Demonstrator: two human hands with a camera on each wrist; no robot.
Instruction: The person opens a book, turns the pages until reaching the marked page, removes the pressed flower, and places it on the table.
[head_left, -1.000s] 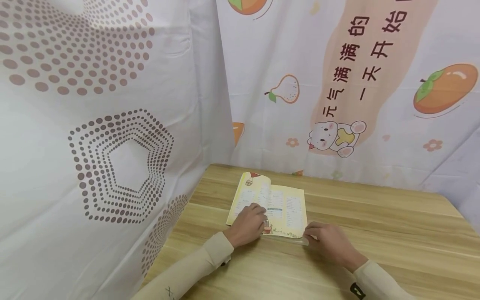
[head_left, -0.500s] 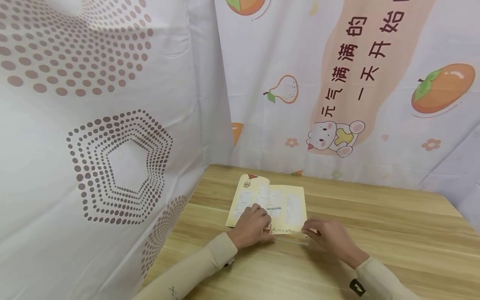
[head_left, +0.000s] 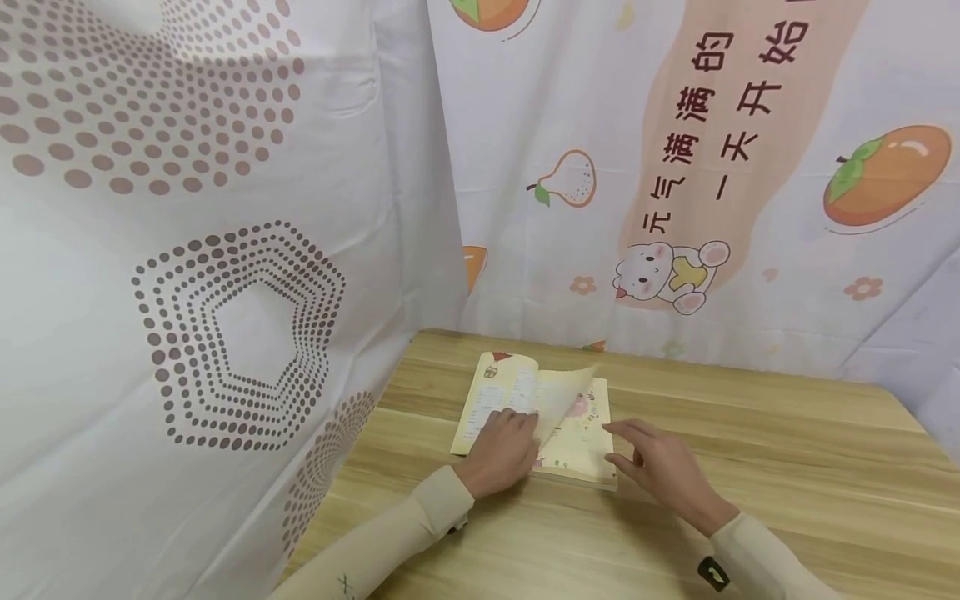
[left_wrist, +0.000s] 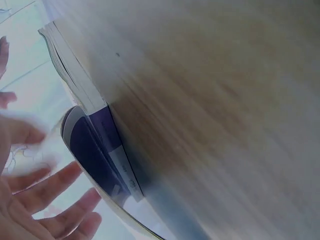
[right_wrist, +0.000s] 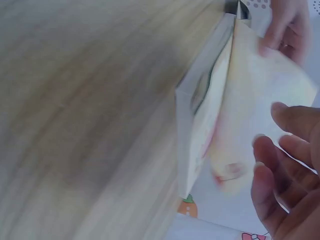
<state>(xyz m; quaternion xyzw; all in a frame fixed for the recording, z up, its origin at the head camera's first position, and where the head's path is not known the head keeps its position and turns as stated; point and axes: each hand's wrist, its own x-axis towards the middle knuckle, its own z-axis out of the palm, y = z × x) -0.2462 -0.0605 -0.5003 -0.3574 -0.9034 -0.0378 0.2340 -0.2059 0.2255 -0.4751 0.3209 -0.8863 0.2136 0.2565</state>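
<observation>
An open book (head_left: 585,454) with yellowish printed pages lies on the wooden table. One loose page (head_left: 558,398) stands lifted between its two sides, curving over toward the left. My left hand (head_left: 498,454) rests on the book near the spine, beside the foot of that page. Just off the lower right edge is my right hand (head_left: 663,471), its thumb and fingers apart with nothing between them. The right wrist view shows the raised page (right_wrist: 250,100) in front of these parted fingers. In the left wrist view the book's spine (left_wrist: 112,135) and several fingers (left_wrist: 60,182) show.
The wooden table (head_left: 765,442) stretches to the right of the book. A dotted white curtain (head_left: 420,250) hangs along the left side, and a fruit-print cloth (head_left: 525,275) hangs behind the table's far edge.
The right page has come up from flat and swung leftward, uncovering a page with a pink picture. My right thumb and fingers have spread, letting go of its corner. The left hand stays by the spine.
</observation>
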